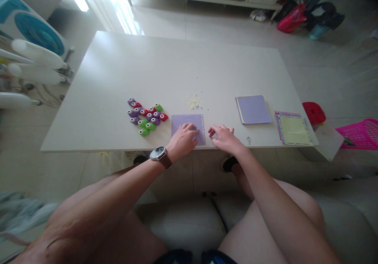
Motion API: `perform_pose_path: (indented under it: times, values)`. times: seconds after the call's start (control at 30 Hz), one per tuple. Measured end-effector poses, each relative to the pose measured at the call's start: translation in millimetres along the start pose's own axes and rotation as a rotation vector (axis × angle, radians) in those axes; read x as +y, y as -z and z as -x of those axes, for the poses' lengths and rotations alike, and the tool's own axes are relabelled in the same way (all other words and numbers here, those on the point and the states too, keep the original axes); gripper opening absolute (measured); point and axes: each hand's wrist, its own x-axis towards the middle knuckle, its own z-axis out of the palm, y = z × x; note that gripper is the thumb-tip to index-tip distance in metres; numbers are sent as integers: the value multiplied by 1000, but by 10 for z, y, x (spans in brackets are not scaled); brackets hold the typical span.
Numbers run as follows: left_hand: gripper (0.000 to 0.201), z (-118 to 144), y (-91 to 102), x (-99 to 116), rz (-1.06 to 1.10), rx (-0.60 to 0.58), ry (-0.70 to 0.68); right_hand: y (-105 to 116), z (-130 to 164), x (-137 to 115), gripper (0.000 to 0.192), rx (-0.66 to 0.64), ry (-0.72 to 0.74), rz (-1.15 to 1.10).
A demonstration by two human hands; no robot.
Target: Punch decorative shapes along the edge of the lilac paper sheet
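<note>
Writing unreadable; left hand (183, 140) presses purple paper (187, 125).

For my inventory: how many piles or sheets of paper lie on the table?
3: a purple sheet under the left hand, a purple-topped stack right of centre, a yellow-topped stack near the right edge.

No text, label, brand name, number or sign can be read anywhere in the head view. The face of the wristwatch (160, 154) is too small and glary to show any numerals or maker's mark. The lilac paper sheet (188, 128) carries a row of tiny marks along its right edge, but they are too small to tell whether they are characters or only pattern. The small punches (147, 116) show no legible lettering, and neither do the paper stack (253, 109) or the bordered yellow pad (293, 128) on the table (141, 71).
</note>
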Motion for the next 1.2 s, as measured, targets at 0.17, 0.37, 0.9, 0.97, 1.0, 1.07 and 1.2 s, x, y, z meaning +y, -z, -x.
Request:
perform_pose_path:
  times: [0.17,0.37,0.9,0.97,1.0,1.07,1.2]
  values:
    - [31,4,-5,-9,6,2,-5,19,-12,-6,44,194,32,-12]
    - [32,6,-12,-12,3,3,-10,66,-4,94,34,215,-104,105]
    - [33,-69,-90,128,-11,-7,-52,164,57,53,15,254,-48,26]
    - [31,-120,-120,167,-4,-16,-89,176,62,44,16,266,-47,-3]
    - [31,-148,-135,185,-1,-20,-104,182,66,37,16,269,-46,-13]
    - [32,-201,-154,214,11,-28,-121,199,77,16,17,266,-40,-23]
    - [36,-262,-112,245,79,-38,-125,235,103,-48,20,248,-39,-19]
